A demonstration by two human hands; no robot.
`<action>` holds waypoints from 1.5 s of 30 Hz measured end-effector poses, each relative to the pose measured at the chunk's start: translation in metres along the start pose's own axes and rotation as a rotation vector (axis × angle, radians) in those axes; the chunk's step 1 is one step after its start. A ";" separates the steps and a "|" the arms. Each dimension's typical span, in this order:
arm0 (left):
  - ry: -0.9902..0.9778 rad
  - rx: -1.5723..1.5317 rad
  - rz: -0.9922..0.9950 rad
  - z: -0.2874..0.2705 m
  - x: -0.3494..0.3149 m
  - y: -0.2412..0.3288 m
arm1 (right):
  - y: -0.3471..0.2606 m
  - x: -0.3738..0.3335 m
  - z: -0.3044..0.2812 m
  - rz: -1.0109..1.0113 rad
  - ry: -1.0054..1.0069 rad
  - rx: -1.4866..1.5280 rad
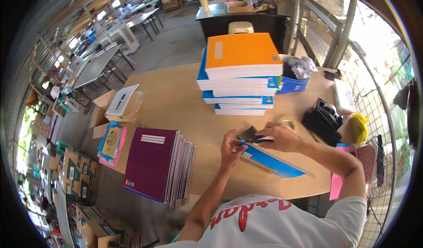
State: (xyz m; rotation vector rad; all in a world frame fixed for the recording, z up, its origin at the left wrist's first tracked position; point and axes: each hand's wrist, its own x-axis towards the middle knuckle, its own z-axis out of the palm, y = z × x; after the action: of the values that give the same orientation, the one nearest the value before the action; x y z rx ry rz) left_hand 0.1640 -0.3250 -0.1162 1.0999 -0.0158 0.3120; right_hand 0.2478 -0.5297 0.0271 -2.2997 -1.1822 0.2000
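Note:
A blue-covered notebook point(275, 161) is tilted on edge in front of me, its spiral-bound side running along the top. My left hand point(231, 151) pinches its left end between thumb and fingers. Over that same end, my right hand point(282, 136) grips a small tool with dark blue handles point(263, 139), partly hidden by the fingers; its exact kind cannot be made out. A dark grey flat piece point(247, 134) shows between both hands, near the tool's tip. A roll of clear tape point(288, 123) lies just beyond my right hand.
Left of my hands is a stack of purple spiral notebooks point(150, 162). A tall pile of orange and blue books point(242, 54) stands ahead. Rightward lie a black tape dispenser point(327, 111), a yellow cloth point(359, 128) and a blue bin point(293, 84). An open carton point(105, 111) sits at the left edge.

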 end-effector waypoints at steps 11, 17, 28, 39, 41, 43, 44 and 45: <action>-0.452 1.486 0.719 0.052 -0.009 0.086 | 0.178 -0.147 0.105 0.583 0.327 -0.023; 0.716 1.317 0.339 -0.031 -0.033 0.280 | 0.183 -0.182 0.106 0.645 0.485 0.105; 0.927 2.166 -0.134 -0.255 -0.070 0.261 | 0.170 -0.174 0.139 0.573 0.415 -0.163; 0.864 1.919 -0.209 -0.235 -0.078 0.267 | 0.175 -0.189 0.171 0.473 0.530 -0.325; 0.854 1.907 -0.231 -0.230 -0.078 0.267 | 0.177 -0.190 0.173 0.462 0.552 -0.333; 0.839 1.893 -0.245 -0.230 -0.076 0.267 | 0.182 -0.196 0.174 0.530 0.484 -0.339; 0.837 1.908 -0.197 -0.233 -0.077 0.266 | 0.181 -0.197 0.174 0.534 0.485 -0.342; 0.838 1.923 -0.148 -0.230 -0.076 0.267 | 0.170 -0.190 0.171 0.524 0.513 -0.492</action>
State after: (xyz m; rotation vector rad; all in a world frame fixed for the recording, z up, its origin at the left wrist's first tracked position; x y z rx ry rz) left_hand -0.0095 -0.0305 -0.0016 2.7223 1.3568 0.6464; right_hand 0.1908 -0.6911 -0.2278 -2.8039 -0.3800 -0.5253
